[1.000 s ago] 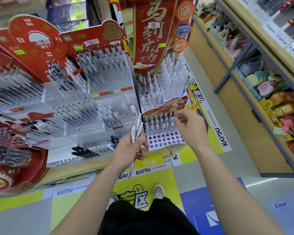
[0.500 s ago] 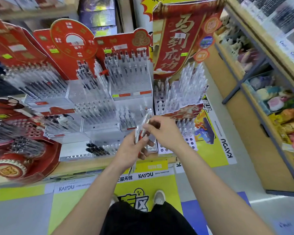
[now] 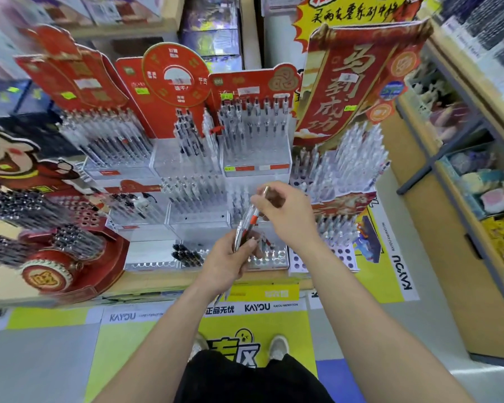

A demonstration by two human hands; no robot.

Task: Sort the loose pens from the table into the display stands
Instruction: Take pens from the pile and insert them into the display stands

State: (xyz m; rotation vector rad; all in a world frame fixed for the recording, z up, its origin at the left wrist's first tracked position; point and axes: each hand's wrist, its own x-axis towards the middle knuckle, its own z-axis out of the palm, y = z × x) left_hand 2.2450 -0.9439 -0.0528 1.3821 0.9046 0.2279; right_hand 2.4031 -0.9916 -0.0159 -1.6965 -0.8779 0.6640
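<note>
My left hand (image 3: 229,264) grips a small bundle of clear pens (image 3: 240,234) with red grips, held upright at the table's front edge. Just above it, my right hand (image 3: 285,212) pinches the top of one clear pen (image 3: 255,209) from that bundle. Behind the hands stand clear acrylic display stands (image 3: 253,158) filled with rows of pens. A white perforated stand (image 3: 339,254) with open holes sits to the right, below a tier of clear pens (image 3: 349,164). A low front tray (image 3: 157,264) holds a few black pens (image 3: 186,254).
Red cardboard headers (image 3: 172,80) and a red banner (image 3: 346,82) rise behind the stands. A round red pen display (image 3: 47,269) sits at the left. Wooden shelves (image 3: 460,205) with toys line the right side. Floor decals and my shoes lie below.
My right hand left the white perforated stand at the right and came across to the bundle in my left hand, pinching one pen. The view tilted upward.
</note>
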